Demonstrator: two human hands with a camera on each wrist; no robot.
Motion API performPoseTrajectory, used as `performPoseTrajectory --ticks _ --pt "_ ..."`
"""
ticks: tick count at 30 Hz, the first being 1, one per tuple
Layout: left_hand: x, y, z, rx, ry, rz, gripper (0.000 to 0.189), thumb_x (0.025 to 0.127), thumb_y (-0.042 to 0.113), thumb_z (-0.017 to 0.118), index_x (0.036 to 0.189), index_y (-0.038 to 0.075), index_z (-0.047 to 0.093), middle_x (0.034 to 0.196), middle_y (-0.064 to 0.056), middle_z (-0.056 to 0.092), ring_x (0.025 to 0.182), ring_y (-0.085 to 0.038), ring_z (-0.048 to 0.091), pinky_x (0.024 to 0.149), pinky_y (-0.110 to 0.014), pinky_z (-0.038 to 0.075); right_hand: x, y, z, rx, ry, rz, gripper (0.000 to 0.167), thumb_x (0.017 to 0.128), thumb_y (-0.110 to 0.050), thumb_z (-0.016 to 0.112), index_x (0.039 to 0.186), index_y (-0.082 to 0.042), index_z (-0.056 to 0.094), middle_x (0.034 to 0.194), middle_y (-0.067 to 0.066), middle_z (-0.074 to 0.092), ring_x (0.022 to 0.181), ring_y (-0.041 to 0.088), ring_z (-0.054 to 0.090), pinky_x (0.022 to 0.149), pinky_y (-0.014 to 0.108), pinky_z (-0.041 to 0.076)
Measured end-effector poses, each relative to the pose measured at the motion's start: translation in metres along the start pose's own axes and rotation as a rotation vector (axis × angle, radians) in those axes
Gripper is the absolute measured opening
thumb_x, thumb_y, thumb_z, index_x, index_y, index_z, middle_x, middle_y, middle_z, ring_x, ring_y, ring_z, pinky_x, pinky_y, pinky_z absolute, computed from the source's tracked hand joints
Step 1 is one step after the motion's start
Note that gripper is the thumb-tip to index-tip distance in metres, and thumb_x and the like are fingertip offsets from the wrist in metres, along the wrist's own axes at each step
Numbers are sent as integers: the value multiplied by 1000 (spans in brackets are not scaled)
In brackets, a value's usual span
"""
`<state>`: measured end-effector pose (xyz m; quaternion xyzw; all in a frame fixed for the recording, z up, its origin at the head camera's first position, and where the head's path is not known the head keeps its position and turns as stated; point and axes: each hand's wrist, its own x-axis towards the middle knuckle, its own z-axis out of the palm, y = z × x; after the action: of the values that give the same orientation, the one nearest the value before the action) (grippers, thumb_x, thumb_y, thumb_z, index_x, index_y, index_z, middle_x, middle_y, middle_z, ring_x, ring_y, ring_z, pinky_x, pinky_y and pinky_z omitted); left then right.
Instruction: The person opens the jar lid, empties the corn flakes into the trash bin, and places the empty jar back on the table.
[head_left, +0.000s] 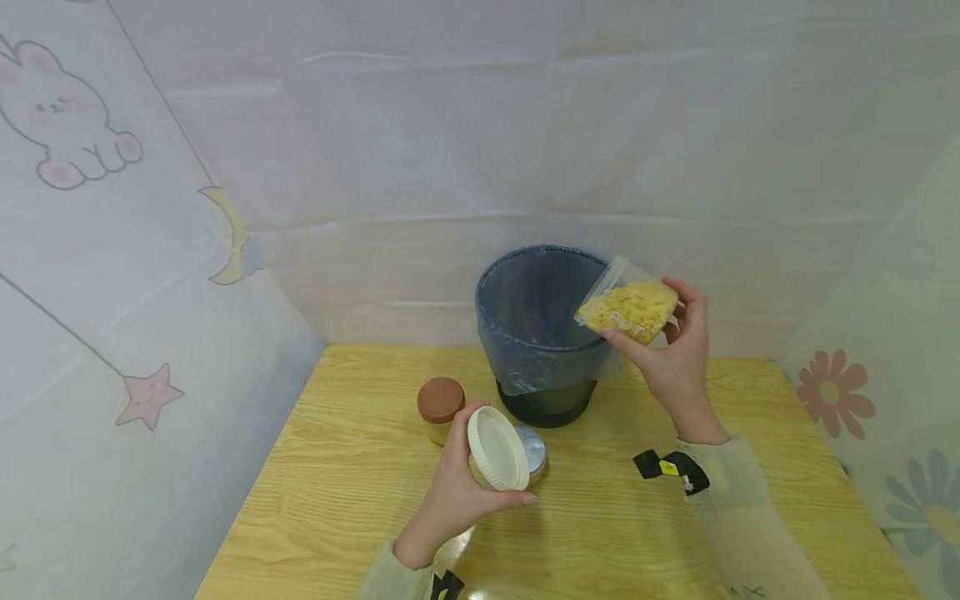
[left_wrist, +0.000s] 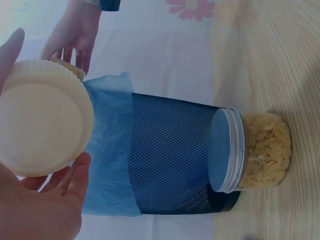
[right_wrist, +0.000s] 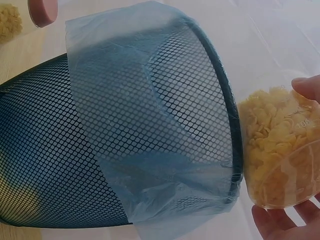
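Nearest us, the left grip (head_left: pixel 459 490) is spread wide round the edge of a white lid (head_left: pixel 498 448), thumb at one side and fingers at the other. We take it that the lid is kept aside, above the surface (head_left: pixel 337 500), so that a jar mouth stays uncovered; we cannot tell which face of it we see.

Partly behind the lid, a silver-lidded jar (left_wrist: pixel 264 150) of flakes stands upright, capped. Just to its left is a brown-lidded jar (head_left: pixel 441 402), also upright and capped. Both stand away from the right arm, which probably leaves it room.

Farther out, the right grip (head_left: pixel 677 367) is part closed round a clear jar (head_left: pixel 632 310) of yellow flakes, thumb and fingers on opposite sides. The jar is tilted, its mouth at the right side of the bin (head_left: pixel 546 407); that slant seems meant to bring the flakes toward the mouth. Flakes fill much of it.

The bin stands upright, its blue liner (head_left: pixel 525 371) folded over the rim, likely to hold it there. Behind hangs a pale sheet (head_left: pixel 420 150).
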<state>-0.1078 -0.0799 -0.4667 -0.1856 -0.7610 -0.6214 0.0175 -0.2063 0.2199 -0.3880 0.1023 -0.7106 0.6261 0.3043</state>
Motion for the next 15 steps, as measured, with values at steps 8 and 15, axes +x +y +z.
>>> performPoseTrajectory --ticks 8,15 --pt "-1 0 1 7 -2 6 112 63 26 101 152 30 32 142 2 45 123 -21 50 101 -54 41 0 1 -1 -48 4 1 91 73 12 84 151 -9 41 140 8 44 115 18 48 90 24 41" --pt "-3 -1 2 24 6 25 114 62 26 102 152 29 33 144 2 44 125 -22 49 101 -55 41 -8 -36 6 -82 -5 -6 88 76 11 82 152 -7 41 145 13 41 118 17 46 95 24 41"
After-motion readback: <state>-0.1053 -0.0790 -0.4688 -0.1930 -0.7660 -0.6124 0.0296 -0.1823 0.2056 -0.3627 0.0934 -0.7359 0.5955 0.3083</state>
